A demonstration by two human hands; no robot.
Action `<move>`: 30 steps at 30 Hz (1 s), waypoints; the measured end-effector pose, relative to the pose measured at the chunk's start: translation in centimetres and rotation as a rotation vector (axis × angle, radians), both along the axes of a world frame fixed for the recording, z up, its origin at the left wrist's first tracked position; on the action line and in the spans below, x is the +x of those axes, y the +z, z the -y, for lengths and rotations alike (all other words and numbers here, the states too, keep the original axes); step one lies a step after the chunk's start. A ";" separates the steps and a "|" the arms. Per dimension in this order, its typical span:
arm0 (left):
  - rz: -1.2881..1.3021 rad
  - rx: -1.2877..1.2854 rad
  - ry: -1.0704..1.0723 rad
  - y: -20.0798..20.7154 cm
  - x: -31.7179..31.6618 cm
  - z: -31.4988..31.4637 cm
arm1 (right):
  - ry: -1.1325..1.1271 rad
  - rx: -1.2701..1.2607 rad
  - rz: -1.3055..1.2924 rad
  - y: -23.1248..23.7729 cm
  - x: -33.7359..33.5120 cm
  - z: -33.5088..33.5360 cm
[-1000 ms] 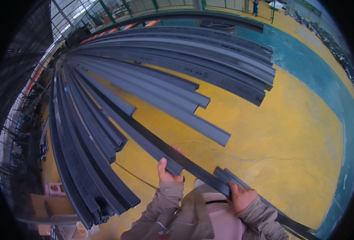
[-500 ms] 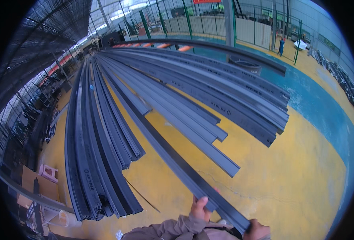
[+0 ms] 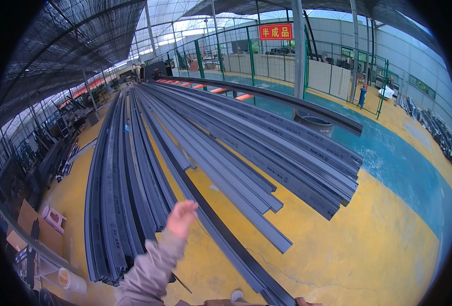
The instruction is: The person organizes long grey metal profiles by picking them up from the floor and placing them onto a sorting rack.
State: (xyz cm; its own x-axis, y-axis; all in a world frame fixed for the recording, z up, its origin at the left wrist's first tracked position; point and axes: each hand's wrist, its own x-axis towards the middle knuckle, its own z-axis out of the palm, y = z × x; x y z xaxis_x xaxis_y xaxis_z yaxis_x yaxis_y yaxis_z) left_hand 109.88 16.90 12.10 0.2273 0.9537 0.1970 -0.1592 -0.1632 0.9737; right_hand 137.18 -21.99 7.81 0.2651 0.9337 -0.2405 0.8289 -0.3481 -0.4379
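A long dark-grey metal profile [image 3: 233,250] runs from the far end of the pile down toward me. My right hand [image 3: 307,302], mostly cut off by the lower edge, is closed on its near end. My left hand [image 3: 181,218] is raised off this profile, between it and the left-hand bundle of profiles [image 3: 106,219]; motion blurs its fingers. More grey profiles [image 3: 236,194] lie just right of the held one, their near ends staggered. Farther right lies another group of long profiles [image 3: 307,168] with printed marks along their sides.
Orange bars [image 3: 219,90] lie beneath a dark beam [image 3: 287,96] at the back. A round dark tub [image 3: 315,122] stands behind the right group. At left are a pink stool [image 3: 54,219], a cardboard box [image 3: 47,237] and a white bucket [image 3: 73,280]. Green mesh fencing [image 3: 236,56] crosses the background.
My left hand has let go of the profile and moved up and left. My right hand stays at the profile's near end, now lower in view. The view has tilted upward.
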 end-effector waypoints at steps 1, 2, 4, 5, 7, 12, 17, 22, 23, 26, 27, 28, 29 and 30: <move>-0.046 -0.023 -0.062 1.4 -0.3 -3.6 | 0.001 -0.025 0.037 -1.8 0.5 1.5; -0.140 0.055 -0.036 3.5 0.3 -6.2 | 0.009 -0.047 0.063 -3.0 1.2 2.3; -0.494 0.303 0.062 4.4 -1.6 -13.0 | 0.046 0.029 -0.013 -1.9 1.8 4.1; -0.710 0.371 0.089 5.2 -1.6 -15.5 | 0.008 -0.021 -0.020 -1.2 2.3 5.3; -1.123 0.505 0.111 5.0 -0.6 -20.2 | -0.104 -0.110 0.012 0.9 2.2 7.7; -1.758 0.743 -0.203 0.8 2.2 -25.7 | -0.251 0.001 0.357 1.6 1.7 14.2; -1.814 0.599 -0.502 -4.0 5.8 -25.8 | -0.375 0.106 0.585 2.0 -0.9 17.2; -1.721 0.909 -0.770 -5.5 4.7 -23.7 | -0.338 0.043 0.686 -1.1 -2.1 18.4; -1.690 0.875 -0.749 -3.7 5.1 -20.3 | -0.345 -0.018 0.660 -2.2 -2.1 18.2; -1.408 1.069 -0.790 -6.9 8.1 -13.2 | -0.371 -0.038 0.476 -3.9 -2.9 9.6; -1.360 1.008 -0.826 -6.0 10.6 -9.7 | -0.407 -0.005 0.413 -3.9 -3.8 6.1; -1.209 1.022 -0.787 -6.6 12.0 -6.7 | -0.363 -0.004 0.319 -3.4 -4.5 2.5; -1.080 1.031 -0.736 -6.1 12.7 -4.1 | -0.308 0.010 0.213 -2.7 -5.3 -1.5; -1.171 0.950 -0.826 -5.2 13.6 -1.6 | -0.294 0.025 0.195 -1.3 -7.1 -5.2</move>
